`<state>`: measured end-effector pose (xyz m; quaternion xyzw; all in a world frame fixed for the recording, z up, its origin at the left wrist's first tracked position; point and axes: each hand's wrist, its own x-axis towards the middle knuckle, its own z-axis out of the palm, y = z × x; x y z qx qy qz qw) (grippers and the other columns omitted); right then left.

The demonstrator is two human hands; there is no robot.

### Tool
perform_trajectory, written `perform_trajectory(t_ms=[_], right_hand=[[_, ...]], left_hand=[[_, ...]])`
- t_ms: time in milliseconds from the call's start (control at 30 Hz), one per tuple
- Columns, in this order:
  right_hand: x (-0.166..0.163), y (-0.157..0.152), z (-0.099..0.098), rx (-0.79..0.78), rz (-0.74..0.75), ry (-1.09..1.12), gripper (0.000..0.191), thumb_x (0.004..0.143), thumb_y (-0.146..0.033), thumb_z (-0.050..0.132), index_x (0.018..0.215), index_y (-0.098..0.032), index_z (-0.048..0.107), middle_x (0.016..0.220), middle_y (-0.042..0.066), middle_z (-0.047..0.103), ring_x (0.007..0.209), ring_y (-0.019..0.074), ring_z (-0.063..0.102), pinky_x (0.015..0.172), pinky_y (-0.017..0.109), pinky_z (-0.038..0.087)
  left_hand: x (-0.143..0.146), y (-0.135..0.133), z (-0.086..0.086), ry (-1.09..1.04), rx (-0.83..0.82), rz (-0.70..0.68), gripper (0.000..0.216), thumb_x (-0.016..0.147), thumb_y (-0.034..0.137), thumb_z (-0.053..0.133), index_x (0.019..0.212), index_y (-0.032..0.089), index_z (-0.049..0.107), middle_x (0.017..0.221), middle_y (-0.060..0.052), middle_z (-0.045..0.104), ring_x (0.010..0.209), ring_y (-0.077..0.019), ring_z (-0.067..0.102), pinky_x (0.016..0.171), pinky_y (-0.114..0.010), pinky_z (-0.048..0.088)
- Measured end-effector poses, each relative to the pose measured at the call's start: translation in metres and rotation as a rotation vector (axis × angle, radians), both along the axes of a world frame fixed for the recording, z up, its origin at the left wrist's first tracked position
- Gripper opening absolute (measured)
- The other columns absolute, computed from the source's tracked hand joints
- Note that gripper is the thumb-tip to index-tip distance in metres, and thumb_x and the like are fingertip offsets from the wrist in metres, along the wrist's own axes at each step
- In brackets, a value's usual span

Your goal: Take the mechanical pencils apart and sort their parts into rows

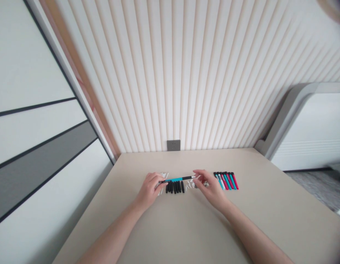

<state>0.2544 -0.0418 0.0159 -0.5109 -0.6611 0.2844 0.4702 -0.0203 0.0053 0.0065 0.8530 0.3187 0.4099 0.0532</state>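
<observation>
A teal pen with a black grip is held level above the beige table. My left hand pinches its black left end and my right hand pinches its thin right end. Just below the pen lies a row of several black pen caps. Small white parts lie at the left and right of that row. To the right of my right hand lies a row of several pens in teal, red and white.
A grey wall socket sits on the ribbed wall at the table's far edge. A white and grey cabinet stands along the left. A white unit stands at the right, beyond the table's corner.
</observation>
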Motion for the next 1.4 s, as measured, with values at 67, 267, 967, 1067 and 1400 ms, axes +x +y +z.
perform_trajectory(t_ms=[67, 267, 967, 1067, 1400], right_hand=[[-0.0001, -0.0005, 0.002, 0.009, -0.008, -0.021, 0.032, 0.088, -0.048, 0.054, 0.104, -0.022, 0.064, 0.09, 0.006, 0.066, 0.077, 0.0184, 0.058, 0.068, 0.029, 0.047], [-0.0001, 0.0024, -0.0052, -0.042, -0.054, -0.112, 0.048, 0.096, -0.049, 0.036, 0.067, -0.019, 0.06, 0.063, 0.003, 0.06, 0.063, 0.0164, 0.054, 0.061, 0.028, 0.041], [-0.0024, -0.004, 0.0046, 0.017, 0.085, -0.214, 0.042, 0.098, -0.038, 0.037, 0.068, -0.018, 0.058, 0.066, 0.001, 0.06, 0.064, 0.0135, 0.054, 0.064, 0.026, 0.038], [-0.0025, -0.0038, 0.0032, 0.023, 0.061, -0.167, 0.039, 0.098, -0.039, 0.038, 0.076, -0.018, 0.062, 0.072, 0.003, 0.063, 0.068, 0.0149, 0.056, 0.065, 0.026, 0.041], [0.0014, -0.0022, 0.0036, 0.084, 0.081, -0.233, 0.026, 0.094, -0.038, 0.047, 0.09, -0.02, 0.065, 0.083, 0.005, 0.067, 0.078, 0.0183, 0.059, 0.075, 0.03, 0.043]], left_hand=[[-0.0001, 0.0002, -0.0002, 0.0, 0.0, -0.005, 0.007, 0.092, 0.026, 0.057, 0.092, 0.02, 0.06, 0.084, -0.003, 0.065, 0.081, -0.0163, 0.06, 0.077, -0.031, 0.046], [0.0004, -0.0003, 0.0014, 0.028, 0.02, -0.03, 0.006, 0.092, 0.025, 0.058, 0.092, 0.02, 0.06, 0.086, -0.003, 0.066, 0.082, -0.0166, 0.06, 0.078, -0.031, 0.046], [-0.0007, -0.0006, 0.0028, 0.055, -0.005, -0.015, 0.009, 0.092, 0.026, 0.058, 0.09, 0.018, 0.061, 0.085, -0.003, 0.065, 0.081, -0.0156, 0.058, 0.079, -0.03, 0.042], [-0.0007, -0.0009, 0.0024, 0.052, -0.013, -0.012, 0.01, 0.092, 0.027, 0.057, 0.089, 0.018, 0.061, 0.084, -0.003, 0.064, 0.082, -0.0158, 0.058, 0.079, -0.03, 0.042], [-0.0022, 0.0007, 0.0011, 0.053, -0.03, -0.006, 0.013, 0.092, 0.029, 0.057, 0.088, 0.018, 0.062, 0.084, -0.003, 0.065, 0.081, -0.0159, 0.058, 0.08, -0.03, 0.042]])
